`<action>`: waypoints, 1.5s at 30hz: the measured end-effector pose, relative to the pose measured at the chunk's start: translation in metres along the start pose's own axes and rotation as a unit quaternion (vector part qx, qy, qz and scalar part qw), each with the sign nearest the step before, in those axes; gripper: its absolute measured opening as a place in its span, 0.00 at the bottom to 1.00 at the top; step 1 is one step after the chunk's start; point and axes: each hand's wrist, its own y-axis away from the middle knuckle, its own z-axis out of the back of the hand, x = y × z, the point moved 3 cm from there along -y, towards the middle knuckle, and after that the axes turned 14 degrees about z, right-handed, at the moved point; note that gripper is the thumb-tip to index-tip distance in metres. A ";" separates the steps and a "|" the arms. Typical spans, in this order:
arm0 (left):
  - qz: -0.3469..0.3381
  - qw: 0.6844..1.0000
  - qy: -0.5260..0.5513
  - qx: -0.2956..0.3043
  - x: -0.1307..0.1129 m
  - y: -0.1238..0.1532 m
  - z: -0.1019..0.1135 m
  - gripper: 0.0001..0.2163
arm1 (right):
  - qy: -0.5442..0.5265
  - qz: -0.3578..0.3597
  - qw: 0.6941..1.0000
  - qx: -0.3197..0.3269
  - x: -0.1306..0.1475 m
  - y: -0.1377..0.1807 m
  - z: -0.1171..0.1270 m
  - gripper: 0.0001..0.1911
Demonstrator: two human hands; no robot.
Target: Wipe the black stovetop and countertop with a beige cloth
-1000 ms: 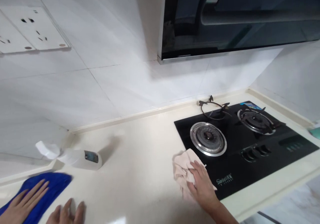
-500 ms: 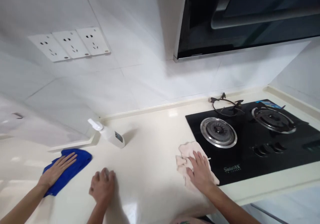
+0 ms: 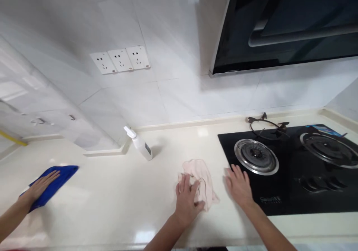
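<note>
A crumpled pale pink cloth (image 3: pixel 205 185) lies on the white countertop, left of the black gas hob (image 3: pixel 246 202). My left hand (image 3: pixel 187 201) is on the cloth's near left part, fingers bent and pressing into it. Apart from the cloth, my right hand (image 3: pixel 239 185) rests over the hob's left edge, fingers spread and holding nothing. A white spray bottle (image 3: pixel 143 148) stands farther back near the wall. At the far left, another person's hand (image 3: pixel 41 187) lies flat on a blue cloth (image 3: pixel 60 178).
A loose pan support (image 3: pixel 268 129) sits at the hob's back edge, behind the left burner (image 3: pixel 256 156). The dark range hood (image 3: pixel 279 34) overhangs the hob. Wall sockets (image 3: pixel 120 60) are above the bottle. A wall corner (image 3: pixel 106 152) juts onto the countertop (image 3: pixel 117 198) at the left.
My left hand has moved right onto the pink cloth. My right hand has left the cloth for the hob's edge. The cloth has shifted left, away from the hob. The view has turned left.
</note>
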 end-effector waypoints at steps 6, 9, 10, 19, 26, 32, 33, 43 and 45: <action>0.008 0.995 0.005 0.097 -0.028 -0.024 -0.015 0.39 | 0.037 0.002 0.999 -0.024 -0.045 0.026 0.004 0.31; 0.046 0.988 0.006 0.150 -0.046 -0.048 -0.021 0.40 | 0.049 0.012 0.998 -0.040 -0.049 0.028 -0.004 0.31; 0.054 0.985 0.002 0.162 -0.054 -0.057 -0.024 0.41 | 0.056 0.019 0.997 -0.048 -0.051 0.029 -0.007 0.31; -0.059 0.980 0.055 0.182 -0.128 -0.100 -0.060 0.39 | 0.098 0.087 0.986 -0.107 -0.068 0.037 -0.011 0.29; 0.113 0.990 0.039 0.080 -0.017 -0.121 -0.009 0.31 | 0.085 0.050 0.992 -0.082 -0.065 0.035 -0.005 0.31; 0.230 0.973 -0.014 0.020 0.108 -0.051 0.053 0.24 | 0.066 0.027 0.996 -0.049 -0.065 0.035 -0.003 0.32; 0.249 0.968 -0.023 0.010 0.126 -0.027 0.063 0.23 | 0.066 0.026 0.996 -0.045 -0.065 0.034 -0.003 0.33; 0.536 0.834 -0.111 -0.073 0.222 0.116 0.138 0.21 | 0.051 0.023 0.998 -0.010 -0.063 0.034 0.003 0.34; 0.533 0.835 -0.113 -0.077 0.204 0.103 0.130 0.20 | 0.045 0.016 0.999 -0.014 -0.063 0.033 0.004 0.34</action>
